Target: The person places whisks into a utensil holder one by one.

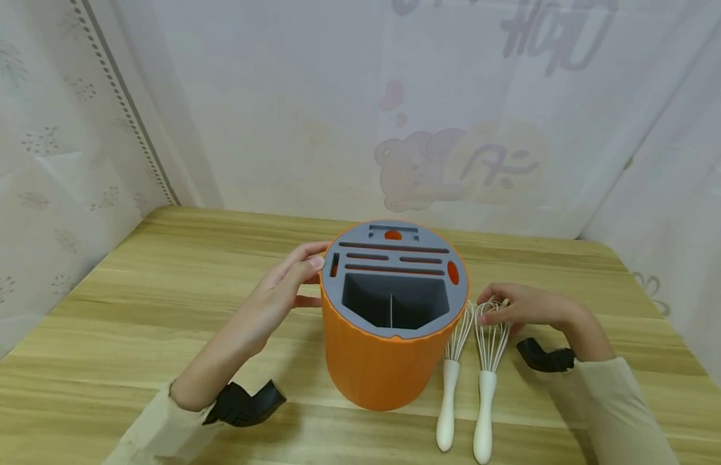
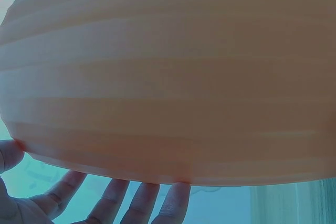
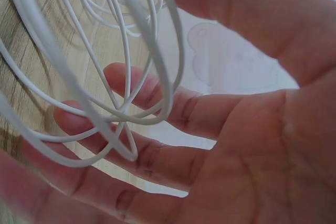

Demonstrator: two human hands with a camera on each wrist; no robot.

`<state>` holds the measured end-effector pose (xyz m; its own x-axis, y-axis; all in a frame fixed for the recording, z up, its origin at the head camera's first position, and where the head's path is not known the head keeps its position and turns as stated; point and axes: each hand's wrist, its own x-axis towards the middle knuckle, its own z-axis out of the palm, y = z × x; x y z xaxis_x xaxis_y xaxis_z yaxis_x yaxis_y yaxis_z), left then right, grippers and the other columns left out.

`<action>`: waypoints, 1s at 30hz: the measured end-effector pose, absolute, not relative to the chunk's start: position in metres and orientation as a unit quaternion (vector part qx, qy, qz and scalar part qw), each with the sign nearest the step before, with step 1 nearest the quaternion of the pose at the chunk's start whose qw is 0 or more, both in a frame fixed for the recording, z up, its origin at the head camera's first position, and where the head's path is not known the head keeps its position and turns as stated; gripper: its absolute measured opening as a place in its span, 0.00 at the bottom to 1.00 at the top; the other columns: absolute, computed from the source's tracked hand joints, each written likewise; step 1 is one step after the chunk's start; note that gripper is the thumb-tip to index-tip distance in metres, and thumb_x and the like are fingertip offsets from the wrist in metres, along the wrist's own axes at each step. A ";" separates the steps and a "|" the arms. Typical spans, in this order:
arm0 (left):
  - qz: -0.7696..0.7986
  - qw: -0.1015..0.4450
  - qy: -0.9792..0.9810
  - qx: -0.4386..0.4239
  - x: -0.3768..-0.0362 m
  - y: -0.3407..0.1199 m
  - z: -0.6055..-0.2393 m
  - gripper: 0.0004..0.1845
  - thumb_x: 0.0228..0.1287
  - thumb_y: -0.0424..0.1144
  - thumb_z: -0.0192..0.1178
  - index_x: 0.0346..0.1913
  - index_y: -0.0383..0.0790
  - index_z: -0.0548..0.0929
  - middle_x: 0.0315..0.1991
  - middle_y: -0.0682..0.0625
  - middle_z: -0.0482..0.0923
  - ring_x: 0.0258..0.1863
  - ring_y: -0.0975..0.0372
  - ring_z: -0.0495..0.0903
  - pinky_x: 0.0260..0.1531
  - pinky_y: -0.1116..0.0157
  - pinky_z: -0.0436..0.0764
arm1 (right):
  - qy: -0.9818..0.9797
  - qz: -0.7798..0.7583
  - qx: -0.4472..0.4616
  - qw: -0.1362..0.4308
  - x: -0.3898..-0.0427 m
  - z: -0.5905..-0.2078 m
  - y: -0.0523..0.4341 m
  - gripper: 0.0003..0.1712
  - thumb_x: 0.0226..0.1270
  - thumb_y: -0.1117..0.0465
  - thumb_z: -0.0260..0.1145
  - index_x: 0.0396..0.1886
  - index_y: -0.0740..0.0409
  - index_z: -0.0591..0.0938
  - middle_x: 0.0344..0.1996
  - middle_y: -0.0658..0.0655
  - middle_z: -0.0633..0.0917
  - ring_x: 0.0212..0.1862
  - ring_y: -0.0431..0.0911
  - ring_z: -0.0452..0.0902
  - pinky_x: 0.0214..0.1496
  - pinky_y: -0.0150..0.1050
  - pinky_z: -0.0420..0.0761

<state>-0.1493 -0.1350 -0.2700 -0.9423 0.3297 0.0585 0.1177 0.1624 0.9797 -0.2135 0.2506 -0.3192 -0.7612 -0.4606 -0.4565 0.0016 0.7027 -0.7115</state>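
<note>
An orange round utensil holder [image 1: 375, 368] with a grey slotted top [image 1: 395, 258] stands upright on the table. My left hand [image 1: 279, 287] touches its left side, thumb near the rim; in the left wrist view the fingertips [image 2: 176, 198] rest against the orange wall. To the right of the holder lie two whisks with white wires and cream handles. The right-hand whisk [image 1: 486, 400] has its wire loops within my right hand [image 1: 526, 307], thumb on one side and fingers bent around the other. The other whisk [image 1: 448, 400] lies closer to the holder, its wire tip partly hidden.
The wood-grain table [image 1: 134, 336] reaches back to a pale printed curtain [image 1: 279, 116]. Similar cloth hangs along the left and right sides. Black wrist mounts [image 1: 244, 403] sit on both forearms.
</note>
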 end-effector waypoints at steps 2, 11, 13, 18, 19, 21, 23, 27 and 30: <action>0.631 0.083 0.757 0.149 -0.149 -0.135 -0.270 0.21 0.71 0.47 0.41 0.63 0.47 0.68 0.57 0.46 0.72 0.54 0.52 0.72 0.48 0.57 0.79 | 0.865 -0.363 -0.135 0.320 -0.214 -0.319 0.251 0.26 0.61 0.54 0.65 0.52 0.65 0.70 0.43 0.62 0.76 0.38 0.50 0.76 0.37 0.43 0.81; 0.630 0.086 0.757 0.149 -0.150 -0.134 -0.270 0.21 0.71 0.48 0.41 0.63 0.47 0.68 0.58 0.46 0.71 0.55 0.52 0.72 0.48 0.57 0.79 | 0.866 -0.361 -0.145 0.314 -0.212 -0.318 0.252 0.26 0.61 0.55 0.65 0.51 0.66 0.70 0.41 0.61 0.77 0.37 0.50 0.76 0.35 0.44 0.81; 0.629 0.087 0.758 0.149 -0.150 -0.134 -0.270 0.21 0.71 0.48 0.41 0.63 0.47 0.68 0.59 0.46 0.71 0.55 0.52 0.71 0.48 0.57 0.79 | 0.867 -0.362 -0.145 0.311 -0.211 -0.316 0.252 0.25 0.61 0.55 0.65 0.51 0.66 0.70 0.42 0.61 0.77 0.37 0.50 0.77 0.35 0.44 0.81; 0.628 0.088 0.759 0.149 -0.150 -0.134 -0.270 0.22 0.72 0.48 0.41 0.63 0.47 0.68 0.59 0.46 0.71 0.55 0.51 0.71 0.48 0.57 0.79 | 0.874 -0.356 -0.150 0.295 -0.209 -0.312 0.253 0.26 0.60 0.55 0.66 0.52 0.66 0.70 0.43 0.61 0.77 0.38 0.49 0.77 0.36 0.44 0.81; 0.628 0.087 0.759 0.149 -0.150 -0.134 -0.270 0.21 0.72 0.48 0.41 0.63 0.47 0.68 0.59 0.46 0.71 0.55 0.51 0.71 0.48 0.57 0.79 | 0.876 -0.354 -0.152 0.290 -0.209 -0.311 0.253 0.27 0.60 0.55 0.66 0.52 0.66 0.70 0.43 0.61 0.77 0.37 0.49 0.77 0.36 0.44 0.81; 0.627 0.085 0.760 0.149 -0.150 -0.134 -0.270 0.21 0.72 0.48 0.41 0.63 0.47 0.68 0.58 0.46 0.71 0.54 0.52 0.72 0.47 0.57 0.79 | 0.881 -0.348 -0.157 0.278 -0.208 -0.308 0.254 0.28 0.60 0.55 0.66 0.53 0.67 0.69 0.43 0.61 0.77 0.36 0.49 0.77 0.36 0.44 0.81; 0.627 0.083 0.761 0.148 -0.150 -0.134 -0.269 0.21 0.72 0.48 0.41 0.63 0.47 0.68 0.58 0.46 0.71 0.53 0.52 0.72 0.47 0.57 0.79 | 0.886 -0.344 -0.162 0.265 -0.207 -0.305 0.254 0.29 0.61 0.54 0.65 0.54 0.68 0.69 0.43 0.61 0.77 0.36 0.49 0.77 0.36 0.44 0.81; 0.626 0.082 0.761 0.148 -0.150 -0.134 -0.269 0.21 0.72 0.48 0.41 0.63 0.47 0.68 0.57 0.45 0.72 0.52 0.52 0.72 0.47 0.57 0.79 | 0.895 -0.339 -0.166 0.238 -0.204 -0.298 0.256 0.29 0.61 0.54 0.65 0.55 0.68 0.68 0.43 0.62 0.77 0.37 0.49 0.77 0.36 0.42 0.81; 0.626 0.082 0.761 0.148 -0.149 -0.135 -0.270 0.22 0.72 0.48 0.41 0.63 0.46 0.68 0.57 0.45 0.72 0.53 0.52 0.72 0.47 0.57 0.79 | 0.901 -0.338 -0.165 0.218 -0.202 -0.293 0.256 0.29 0.62 0.55 0.64 0.56 0.68 0.67 0.42 0.61 0.77 0.35 0.48 0.77 0.35 0.41 0.81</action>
<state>-0.1493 -0.1347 -0.2696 -0.9429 0.3276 0.0601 0.1224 0.1728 0.9773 -0.2020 0.2561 -0.2933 -0.8511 -0.4438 -0.2807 -0.1499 0.7176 -0.6802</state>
